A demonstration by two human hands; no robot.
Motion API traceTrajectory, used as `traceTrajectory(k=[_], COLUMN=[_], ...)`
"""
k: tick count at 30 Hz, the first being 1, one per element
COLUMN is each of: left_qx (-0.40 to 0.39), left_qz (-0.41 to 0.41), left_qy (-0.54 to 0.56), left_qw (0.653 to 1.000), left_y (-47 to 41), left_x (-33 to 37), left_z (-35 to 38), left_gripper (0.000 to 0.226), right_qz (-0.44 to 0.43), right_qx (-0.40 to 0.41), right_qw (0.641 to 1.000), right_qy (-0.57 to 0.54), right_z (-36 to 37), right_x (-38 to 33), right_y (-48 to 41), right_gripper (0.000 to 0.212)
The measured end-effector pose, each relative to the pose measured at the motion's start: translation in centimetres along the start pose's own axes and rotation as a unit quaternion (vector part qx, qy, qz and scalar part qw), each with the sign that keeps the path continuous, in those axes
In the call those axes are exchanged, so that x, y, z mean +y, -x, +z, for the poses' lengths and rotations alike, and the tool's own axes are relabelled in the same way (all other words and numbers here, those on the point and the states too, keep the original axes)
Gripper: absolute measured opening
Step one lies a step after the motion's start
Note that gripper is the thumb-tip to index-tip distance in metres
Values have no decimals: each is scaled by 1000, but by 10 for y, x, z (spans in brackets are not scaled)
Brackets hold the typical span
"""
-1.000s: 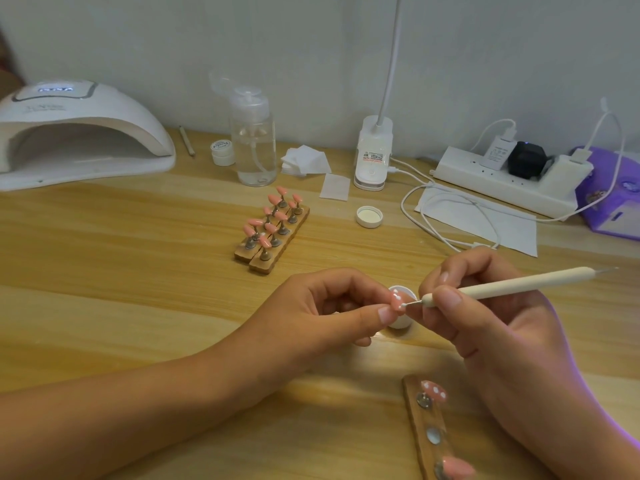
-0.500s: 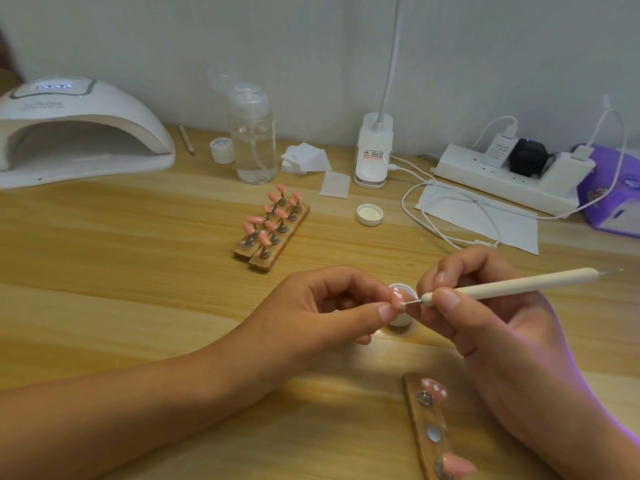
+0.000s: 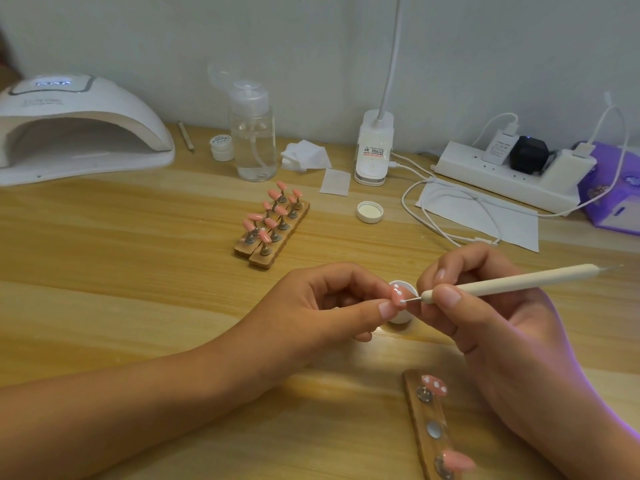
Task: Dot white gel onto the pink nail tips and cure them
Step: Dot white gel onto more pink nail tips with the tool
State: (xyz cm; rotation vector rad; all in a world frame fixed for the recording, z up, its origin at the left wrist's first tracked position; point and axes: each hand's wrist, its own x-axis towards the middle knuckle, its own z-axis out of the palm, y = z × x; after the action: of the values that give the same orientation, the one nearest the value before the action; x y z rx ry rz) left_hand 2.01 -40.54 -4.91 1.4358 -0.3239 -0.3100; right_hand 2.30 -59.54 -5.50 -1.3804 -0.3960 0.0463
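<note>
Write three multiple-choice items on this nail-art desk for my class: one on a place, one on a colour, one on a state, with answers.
1. Where on the table is the curing lamp? A back left; B middle; C front right.
2. What colour is the dotting pen handle? A black; B cream-white; C red.
3. What is the left hand doing? A lying flat; B pinching a pink nail tip; C making an empty fist.
Answers: A, the lamp sits far left at the table's back edge; B, the handle held in the right hand is pale cream; B, thumb and finger pinch the tip at the pen's point.
</note>
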Motion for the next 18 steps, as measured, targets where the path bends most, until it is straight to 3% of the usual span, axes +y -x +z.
traceTrajectory(k=[18], left_qx=[0], left_qz=[2], left_qy=[7], left_qw=[1000], left_y=[0], left_x=[0], left_z=[0], left_gripper=[7], right_qz=[-5], right_qx=[-1], right_qw=[1000], right_qy=[-3], right_z=[0], right_x=[1], right_y=[-1], right_gripper=[36])
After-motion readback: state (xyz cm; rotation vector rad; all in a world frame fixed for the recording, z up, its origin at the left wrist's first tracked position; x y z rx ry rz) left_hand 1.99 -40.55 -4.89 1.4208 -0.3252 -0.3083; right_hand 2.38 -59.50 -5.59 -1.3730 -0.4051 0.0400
